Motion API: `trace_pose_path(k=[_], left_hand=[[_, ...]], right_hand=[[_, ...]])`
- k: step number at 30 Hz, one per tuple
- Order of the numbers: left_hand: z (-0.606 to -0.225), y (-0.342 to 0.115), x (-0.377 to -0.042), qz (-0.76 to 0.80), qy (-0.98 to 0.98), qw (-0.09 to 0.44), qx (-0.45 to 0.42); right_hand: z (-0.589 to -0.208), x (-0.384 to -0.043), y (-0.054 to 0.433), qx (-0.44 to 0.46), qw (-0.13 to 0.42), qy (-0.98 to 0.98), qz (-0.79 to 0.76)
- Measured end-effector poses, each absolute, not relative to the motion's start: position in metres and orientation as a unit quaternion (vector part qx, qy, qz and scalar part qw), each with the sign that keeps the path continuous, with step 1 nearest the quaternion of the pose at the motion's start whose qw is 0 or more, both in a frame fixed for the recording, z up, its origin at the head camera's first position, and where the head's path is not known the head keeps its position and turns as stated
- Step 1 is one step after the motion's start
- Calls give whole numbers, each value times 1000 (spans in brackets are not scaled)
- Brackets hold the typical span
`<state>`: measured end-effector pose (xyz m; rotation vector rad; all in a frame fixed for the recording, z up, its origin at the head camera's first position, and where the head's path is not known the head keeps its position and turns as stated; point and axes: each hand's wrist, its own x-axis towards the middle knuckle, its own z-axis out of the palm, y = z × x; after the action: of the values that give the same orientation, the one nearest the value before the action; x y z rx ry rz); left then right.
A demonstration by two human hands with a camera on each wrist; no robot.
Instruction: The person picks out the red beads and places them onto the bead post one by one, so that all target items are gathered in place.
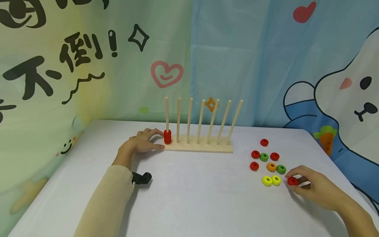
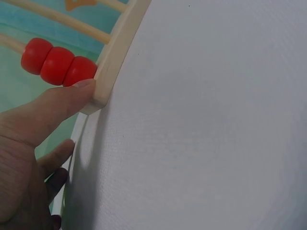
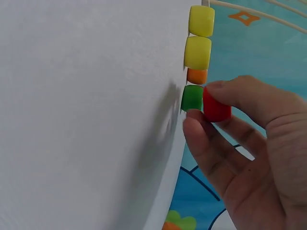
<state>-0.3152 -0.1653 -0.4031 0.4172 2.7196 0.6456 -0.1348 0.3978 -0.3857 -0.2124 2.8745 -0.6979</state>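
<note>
A pale wooden peg rack (image 1: 198,148) with several upright pegs stands at the back of the table. Three red beads (image 2: 58,64) are stacked on its leftmost peg. My left hand (image 1: 142,141) holds the left end of the rack's base, thumb at the front corner and index finger toward the back, beside those beads. Over at the right, my right hand (image 1: 318,189) pinches a red bead (image 3: 217,104) between thumb and fingers, raised off the table in the right wrist view. Loose beads lie just left of it, the closest being a green bead (image 1: 281,169).
Near the right hand lie two yellow beads (image 1: 267,181), an orange bead (image 1: 271,167), another green bead (image 1: 264,157) and several red beads (image 1: 254,166). The white table (image 1: 201,197) ends at a printed cloth backdrop (image 1: 231,65) behind the rack.
</note>
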Motion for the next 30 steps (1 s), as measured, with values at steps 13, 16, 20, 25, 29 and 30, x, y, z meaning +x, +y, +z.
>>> trace_pose_path(k=[13, 16, 20, 25, 29, 30], left_hand=[[-405, -163, -318, 224, 950, 160, 145], [-405, -163, -318, 224, 951, 159, 144], [-404, -164, -318, 225, 951, 160, 142], [-404, -164, -316, 224, 952, 159, 139], [-404, -164, -315, 224, 952, 159, 137], [-405, -164, -315, 224, 952, 159, 137]], right_hand=[[-381, -136, 387, -146, -60, 960, -229], [-379, -139, 383, -177, -100, 951, -233], [-373, -142, 377, -184, -122, 946, -239], [-370, -145, 369, -176, -122, 943, -253], [-369, -147, 362, -185, -124, 938, -266], [-369, -148, 361, -188, -125, 936, -268]])
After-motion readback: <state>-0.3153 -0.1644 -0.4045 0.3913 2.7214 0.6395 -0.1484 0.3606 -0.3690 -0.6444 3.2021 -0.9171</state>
